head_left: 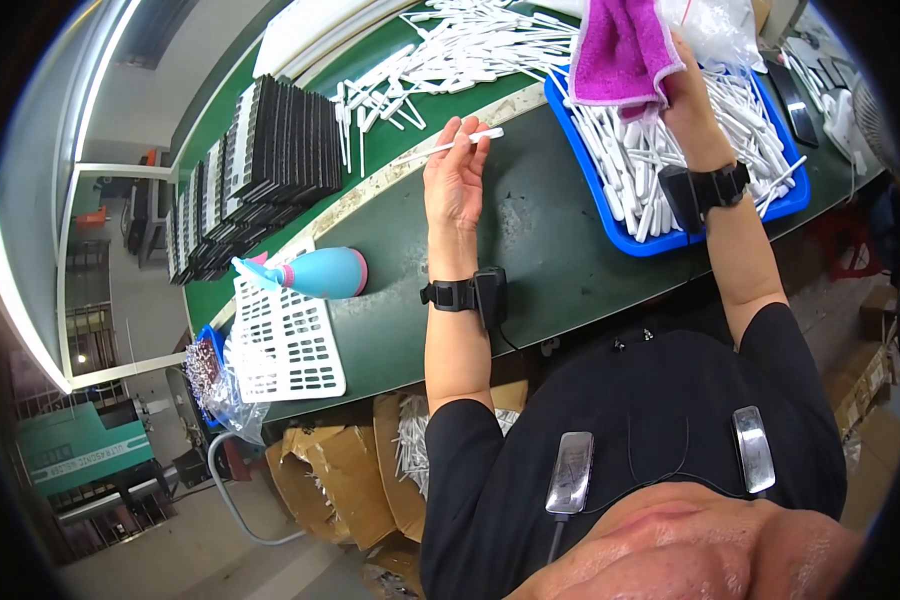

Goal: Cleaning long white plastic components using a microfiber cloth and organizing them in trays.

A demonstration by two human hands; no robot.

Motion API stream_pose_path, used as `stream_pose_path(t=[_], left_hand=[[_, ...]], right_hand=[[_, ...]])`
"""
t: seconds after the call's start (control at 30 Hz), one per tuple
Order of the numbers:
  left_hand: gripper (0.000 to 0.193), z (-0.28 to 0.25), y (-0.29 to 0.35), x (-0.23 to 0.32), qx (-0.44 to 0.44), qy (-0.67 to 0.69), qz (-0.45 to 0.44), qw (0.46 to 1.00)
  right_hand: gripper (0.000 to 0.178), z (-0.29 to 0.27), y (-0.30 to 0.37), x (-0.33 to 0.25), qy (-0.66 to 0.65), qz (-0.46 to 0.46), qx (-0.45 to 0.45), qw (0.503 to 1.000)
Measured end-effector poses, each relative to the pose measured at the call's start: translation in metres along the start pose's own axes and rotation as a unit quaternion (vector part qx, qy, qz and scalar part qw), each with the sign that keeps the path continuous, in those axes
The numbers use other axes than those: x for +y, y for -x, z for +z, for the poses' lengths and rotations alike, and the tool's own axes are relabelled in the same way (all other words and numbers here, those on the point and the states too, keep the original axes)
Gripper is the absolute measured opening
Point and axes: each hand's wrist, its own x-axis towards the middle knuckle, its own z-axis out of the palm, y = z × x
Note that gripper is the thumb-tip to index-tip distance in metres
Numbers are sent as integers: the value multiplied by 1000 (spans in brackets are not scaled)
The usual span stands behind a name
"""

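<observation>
My left hand (456,185) is palm up above the green table, its fingers closed around a slim white plastic stick (485,135) with one thicker end. The thick end points right and the thin stem runs left across the fingers. My right hand (688,105) grips a purple cloth (625,55) with a pale edge, over a blue tray (615,235). Similar white sticks (638,180) fill the tray. The cloth partly covers my right fingers and whatever lies beneath it.
Loose white sticks (460,45) are heaped at the back of the table (410,350). Stacked black trays (280,145) stand at the left, near a blue spray bottle (325,273) and a slotted white sheet (290,345). A phone (795,110) lies right. Cardboard boxes (345,480) sit below.
</observation>
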Motion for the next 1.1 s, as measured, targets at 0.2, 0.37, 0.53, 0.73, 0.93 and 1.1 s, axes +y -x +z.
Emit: stream_pose_path(t=[0.2, 0.37, 0.53, 0.73, 0.93, 1.1], left_hand=[[50, 10, 12, 5, -23, 29, -26, 999], [51, -2, 4, -3, -25, 28, -23, 999], [52, -6, -1, -9, -44, -28, -4, 999], [54, 1, 2, -14, -55, -33, 2, 998], [55, 1, 2, -13, -79, -60, -10, 995], [55, 25, 14, -7, -76, -82, -7, 994]], right_hand=[[38, 7, 19, 8, 165, -48, 5, 985], [33, 16, 3, 7, 66, 55, -2, 996], [33, 52, 9, 7, 121, 45, 12, 992], [38, 50, 9, 6, 124, 61, 10, 990], [45, 44, 17, 5, 64, 72, 26, 995], [47, 57, 15, 2, -49, 138, 134, 980]])
